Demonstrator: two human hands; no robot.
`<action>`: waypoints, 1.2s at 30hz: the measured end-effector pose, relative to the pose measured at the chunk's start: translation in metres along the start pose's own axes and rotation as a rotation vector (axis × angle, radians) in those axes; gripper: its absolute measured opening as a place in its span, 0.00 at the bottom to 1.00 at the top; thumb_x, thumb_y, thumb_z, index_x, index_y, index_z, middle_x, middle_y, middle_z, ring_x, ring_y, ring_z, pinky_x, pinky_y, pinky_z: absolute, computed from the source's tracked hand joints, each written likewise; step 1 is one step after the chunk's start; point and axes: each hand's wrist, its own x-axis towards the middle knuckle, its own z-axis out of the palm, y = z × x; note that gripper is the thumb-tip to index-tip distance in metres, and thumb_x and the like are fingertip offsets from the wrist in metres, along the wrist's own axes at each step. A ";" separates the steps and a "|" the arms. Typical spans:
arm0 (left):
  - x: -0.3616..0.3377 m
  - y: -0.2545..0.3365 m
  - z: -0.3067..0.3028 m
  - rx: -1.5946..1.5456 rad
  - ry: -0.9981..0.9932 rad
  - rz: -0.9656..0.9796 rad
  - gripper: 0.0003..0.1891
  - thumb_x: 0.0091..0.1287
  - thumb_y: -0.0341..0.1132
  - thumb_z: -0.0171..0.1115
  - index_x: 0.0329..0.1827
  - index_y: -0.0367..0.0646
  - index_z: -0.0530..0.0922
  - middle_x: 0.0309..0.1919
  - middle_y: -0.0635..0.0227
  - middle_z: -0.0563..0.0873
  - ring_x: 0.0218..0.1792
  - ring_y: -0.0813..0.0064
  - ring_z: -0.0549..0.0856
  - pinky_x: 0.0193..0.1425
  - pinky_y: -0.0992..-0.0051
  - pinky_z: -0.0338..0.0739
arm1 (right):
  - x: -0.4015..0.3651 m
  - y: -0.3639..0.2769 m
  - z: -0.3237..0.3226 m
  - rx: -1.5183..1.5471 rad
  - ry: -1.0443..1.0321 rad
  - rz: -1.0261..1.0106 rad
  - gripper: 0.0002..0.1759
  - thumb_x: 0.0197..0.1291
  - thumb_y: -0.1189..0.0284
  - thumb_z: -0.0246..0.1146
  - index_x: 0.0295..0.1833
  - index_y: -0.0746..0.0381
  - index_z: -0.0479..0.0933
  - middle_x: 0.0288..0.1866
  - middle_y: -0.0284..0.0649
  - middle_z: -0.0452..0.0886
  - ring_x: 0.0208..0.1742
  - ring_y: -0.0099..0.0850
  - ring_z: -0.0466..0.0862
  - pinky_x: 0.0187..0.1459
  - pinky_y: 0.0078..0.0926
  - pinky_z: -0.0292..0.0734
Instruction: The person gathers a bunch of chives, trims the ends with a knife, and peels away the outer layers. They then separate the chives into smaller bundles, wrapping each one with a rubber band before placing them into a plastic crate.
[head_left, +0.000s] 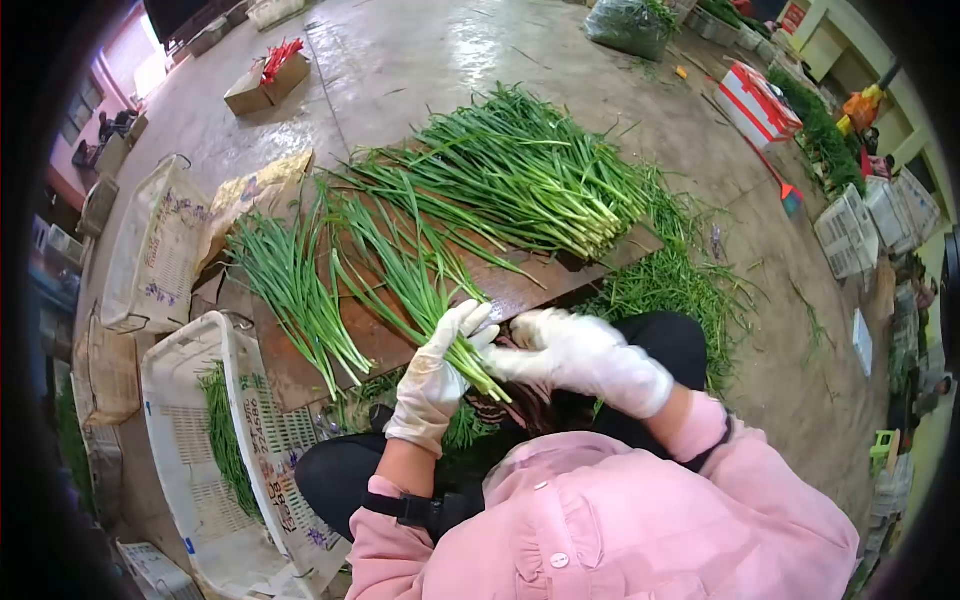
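Observation:
My left hand (437,375), in a whitish glove, is closed around a small bunch of chives (410,300). Their pale stem ends stick out below the hand, and the leaves stretch away over a brown board (300,375). Close beside those stems is my gloved right hand (585,362), smeared by motion, so its grip does not show. A large pile of chives (540,170) covers the far part of the board, stems facing right. To the left on the board lies a smaller bunch (300,290).
A white plastic crate (235,400) with some greens inside stands at my left, and another crate (150,240) is beyond it. Loose green trimmings (680,300) lie on the floor at right. Farther off are a cardboard box (265,85) with red items and a red-and-white box (755,105).

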 end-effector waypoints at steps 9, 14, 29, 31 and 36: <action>-0.015 0.023 0.037 0.056 0.120 0.114 0.25 0.80 0.42 0.59 0.75 0.41 0.71 0.71 0.58 0.77 0.68 0.58 0.79 0.73 0.61 0.74 | 0.035 0.004 0.078 0.325 -0.290 -0.075 0.21 0.75 0.50 0.57 0.51 0.57 0.75 0.28 0.32 0.86 0.26 0.28 0.87 0.35 0.30 0.82; -0.014 0.049 0.051 0.124 0.168 0.319 0.22 0.74 0.36 0.67 0.68 0.39 0.78 0.29 0.77 0.77 0.29 0.79 0.78 0.38 0.72 0.77 | 0.048 0.008 0.070 0.089 -0.203 -0.141 0.24 0.71 0.44 0.60 0.47 0.56 0.80 0.28 0.37 0.86 0.30 0.36 0.88 0.37 0.35 0.82; 0.015 0.100 0.044 0.570 0.263 0.518 0.21 0.73 0.41 0.69 0.62 0.36 0.82 0.32 0.76 0.81 0.35 0.77 0.86 0.45 0.73 0.82 | 0.051 0.036 0.032 0.079 0.478 -0.337 0.31 0.68 0.49 0.63 0.64 0.62 0.77 0.55 0.53 0.85 0.54 0.51 0.86 0.55 0.45 0.81; 0.015 0.096 0.030 0.359 0.058 0.445 0.25 0.77 0.44 0.62 0.69 0.34 0.77 0.33 0.76 0.74 0.39 0.75 0.82 0.52 0.68 0.81 | 0.043 0.017 0.030 0.135 0.432 -0.356 0.36 0.65 0.47 0.65 0.67 0.63 0.75 0.57 0.55 0.85 0.56 0.51 0.85 0.56 0.43 0.81; 0.012 0.053 0.046 -0.018 0.087 0.289 0.25 0.74 0.38 0.67 0.69 0.36 0.74 0.34 0.75 0.82 0.39 0.73 0.85 0.58 0.64 0.86 | 0.035 -0.010 0.055 0.366 0.073 -0.361 0.35 0.67 0.44 0.62 0.64 0.63 0.75 0.53 0.55 0.85 0.55 0.48 0.86 0.55 0.39 0.82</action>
